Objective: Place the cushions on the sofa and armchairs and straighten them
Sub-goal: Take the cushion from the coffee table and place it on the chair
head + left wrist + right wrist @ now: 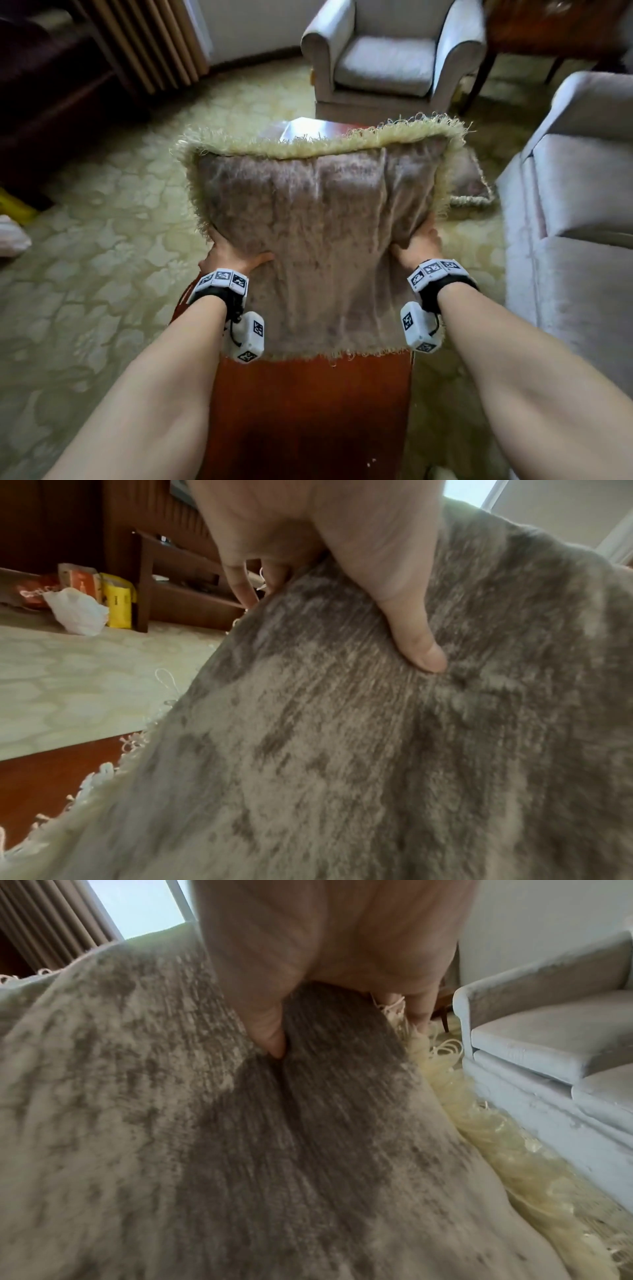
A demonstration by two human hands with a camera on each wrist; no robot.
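Note:
A grey-brown velvet cushion (318, 222) with a pale yellow fringe is held up over a red-brown wooden coffee table (308, 411). My left hand (233, 253) grips its left edge, thumb on the near face (424, 656), fingers behind. My right hand (416, 245) grips the right edge the same way, thumb (270, 1039) dug into the fabric (240, 1123). A second fringed cushion (469, 181) lies behind it, mostly hidden. A pale grey armchair (387, 58) stands ahead and a pale grey sofa (575, 205) at the right, both bare.
A cream patterned carpet (102, 222) covers the floor. Dark wooden furniture (51, 85) and a beige curtain (150, 41) are at the far left, with a white bag (78, 612) and yellow packet (118, 604) on the floor. A dark wooden table (548, 27) stands at the top right.

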